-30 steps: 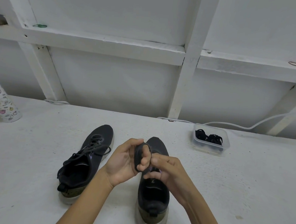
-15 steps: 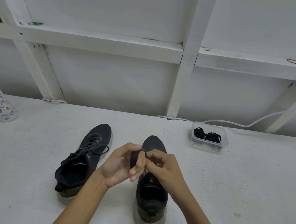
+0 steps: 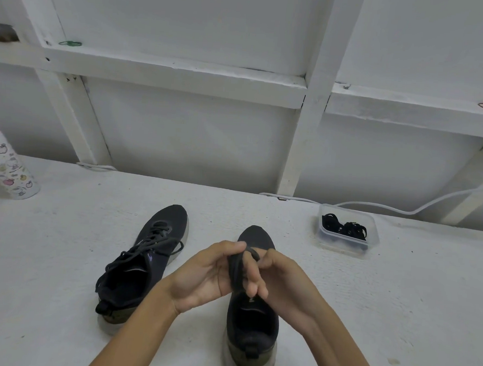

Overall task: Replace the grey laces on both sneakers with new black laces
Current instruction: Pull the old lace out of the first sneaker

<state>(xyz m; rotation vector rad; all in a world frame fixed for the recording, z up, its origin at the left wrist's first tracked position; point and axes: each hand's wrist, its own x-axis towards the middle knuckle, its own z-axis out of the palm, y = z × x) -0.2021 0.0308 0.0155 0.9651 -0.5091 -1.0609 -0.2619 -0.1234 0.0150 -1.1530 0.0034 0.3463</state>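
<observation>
Holding black laces: clear tub.

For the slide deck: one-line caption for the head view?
Both hands coil a removed lace above the unlaced sneaker; other sneaker laced.

No legible text, number or brand name appears anywhere in the view. The left sneaker carries a small purple mark on its tongue, too blurred to read. The right sneaker shows a small pale mark on its tongue just below the hands, partly hidden and not readable as a letter. The bottle at the left edge bears printed drawings of apples and similar motifs, with no readable wording. The clear container carries no visible label.
</observation>
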